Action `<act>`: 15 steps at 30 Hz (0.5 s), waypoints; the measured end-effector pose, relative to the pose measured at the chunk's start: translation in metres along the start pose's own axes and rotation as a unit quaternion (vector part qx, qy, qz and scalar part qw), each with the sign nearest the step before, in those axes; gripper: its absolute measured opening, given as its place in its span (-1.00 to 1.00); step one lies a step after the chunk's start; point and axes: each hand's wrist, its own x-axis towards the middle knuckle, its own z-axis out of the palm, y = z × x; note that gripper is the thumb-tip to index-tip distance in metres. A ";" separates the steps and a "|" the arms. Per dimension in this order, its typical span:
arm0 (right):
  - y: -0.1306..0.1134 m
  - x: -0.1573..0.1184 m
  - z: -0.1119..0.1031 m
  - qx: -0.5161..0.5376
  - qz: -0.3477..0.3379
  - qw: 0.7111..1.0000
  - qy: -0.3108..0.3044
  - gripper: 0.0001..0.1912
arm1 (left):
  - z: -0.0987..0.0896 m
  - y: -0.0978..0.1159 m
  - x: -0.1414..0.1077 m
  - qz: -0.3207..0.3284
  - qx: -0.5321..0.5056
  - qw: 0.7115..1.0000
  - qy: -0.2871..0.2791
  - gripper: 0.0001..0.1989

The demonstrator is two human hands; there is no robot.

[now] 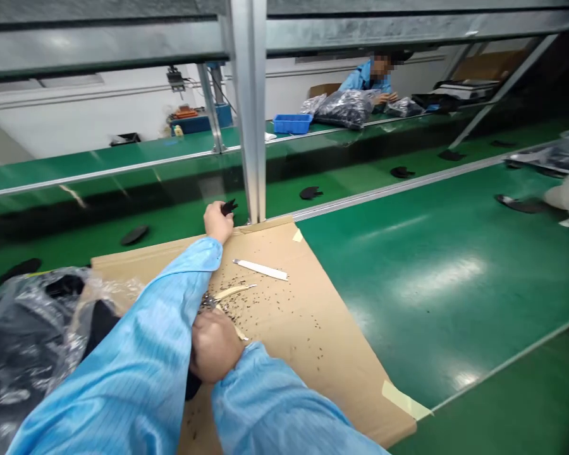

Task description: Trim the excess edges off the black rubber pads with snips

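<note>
My left hand (219,221) reaches out over the far edge of the cardboard sheet (284,366), its fingers closed on a small black pronged piece (228,206) above the green belt. My right hand (217,344) is curled low over the cardboard. Its fingers are hidden behind my left sleeve, and a black part (192,384) shows just beneath it. Against its knuckles lie hand pliers (232,291) with spread cream handles; the hand partly covers the lower handle. A slim white-handled tool (262,270) rests farther out. Tiny dark scraps are scattered around both tools.
Clear plastic bags of black parts (23,354) crowd the left side. Along the far belt (351,180) lie several black pieces. A metal post (253,114) rises beside my left hand. Across the belt, a person (367,76) in blue works behind a blue bin (293,123).
</note>
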 end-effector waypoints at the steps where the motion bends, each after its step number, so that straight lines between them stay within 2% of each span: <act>1: 0.000 0.000 -0.005 -0.010 -0.021 1.000 -0.001 -0.83 | -0.009 -0.001 -0.004 0.008 -0.009 1.000 0.016 -0.72; 4: 0.000 0.001 -0.014 -0.013 -0.036 0.999 0.022 -0.82 | -0.043 -0.012 -0.017 0.003 -0.072 0.997 0.036 -0.80; 6: -0.001 0.003 -0.019 0.020 0.000 0.997 0.077 -0.76 | -0.068 -0.021 -0.030 -0.048 -0.141 0.989 0.009 -0.80; 8: -0.001 0.005 -0.022 0.060 0.071 0.984 0.154 -0.68 | -0.093 -0.028 -0.051 -0.096 -0.197 0.975 -0.029 -0.77; 10: 0.000 0.008 -0.024 0.103 0.155 0.957 0.223 -0.55 | -0.114 -0.030 -0.077 -0.112 -0.271 0.951 -0.094 -0.69; 12: 0.004 0.010 -0.024 0.142 0.212 0.930 0.262 -0.44 | -0.130 -0.028 -0.106 -0.116 -0.369 0.901 -0.196 -0.60; 14: 0.008 0.011 -0.023 0.181 0.240 0.917 0.263 -0.46 | -0.143 -0.025 -0.129 -0.118 -0.432 0.847 -0.285 -0.57; 15: 0.010 0.011 -0.023 0.199 0.245 0.915 0.251 -0.51 | -0.148 -0.024 -0.136 -0.115 -0.432 0.837 -0.316 -0.58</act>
